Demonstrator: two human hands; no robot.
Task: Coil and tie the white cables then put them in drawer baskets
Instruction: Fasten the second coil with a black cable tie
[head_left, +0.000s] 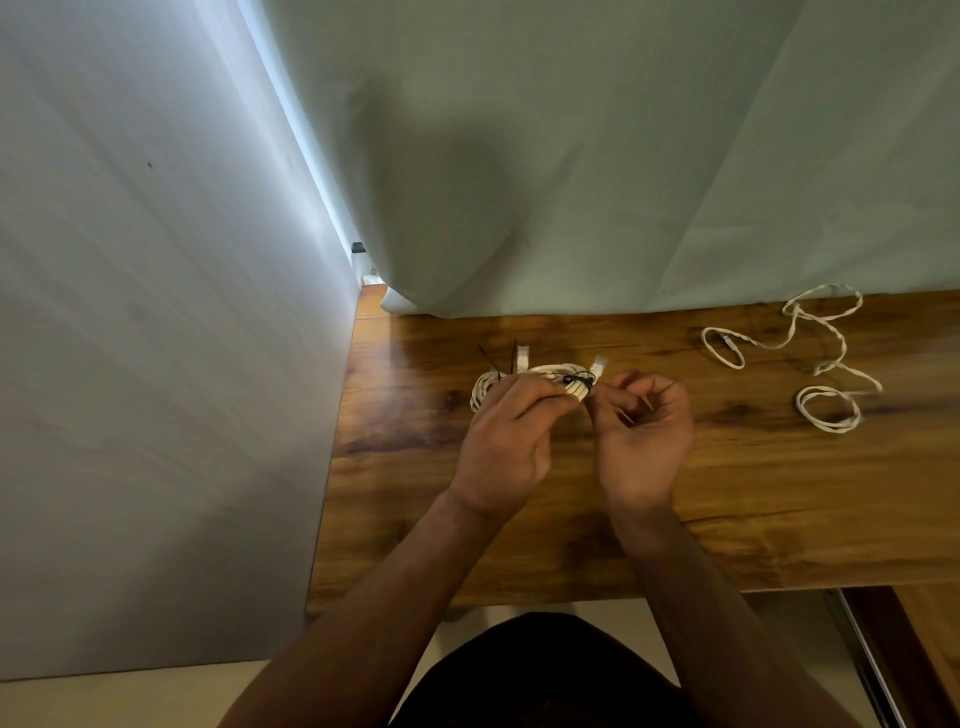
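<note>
Left fingers (540, 397) are curled round the coiled white round-jacket cable bundle (550, 370) and clamp its turns together. Right fingertips (605, 397) pinch at the thin black plastic tie (579, 381) wrapped round that bundle. I can't tell if they have the tail or the head.

Left hand (506, 441) and right hand (641, 431) are nearly touching, over the far-left part of the brown wood-grain table (727, 493). The bundle sits just above the tabletop there. A second black tie (496, 371) looks to be already on the bundle's other side. One clear plug end (598, 365) sticks up free.

My read on handling:
- The bundle is light and springy, so the turns will fan out if my left grip eases before the tie is snug.
- I'd hold across the turns right beside the tie, not on the plug ends; the latches look fragile.
- The tie is thin and slick. It needs a fingertip pinch and a straight pull.

A loose, thin white braided cable (789, 332) lies uncoiled on the table's far-right part, well apart from the hands. It looks limp and softer than the bundle, and it should coil easily but tangle easily too.

A white cloth curtain (571, 182) hangs at the table's far edge. I see no drawer baskets.
</note>
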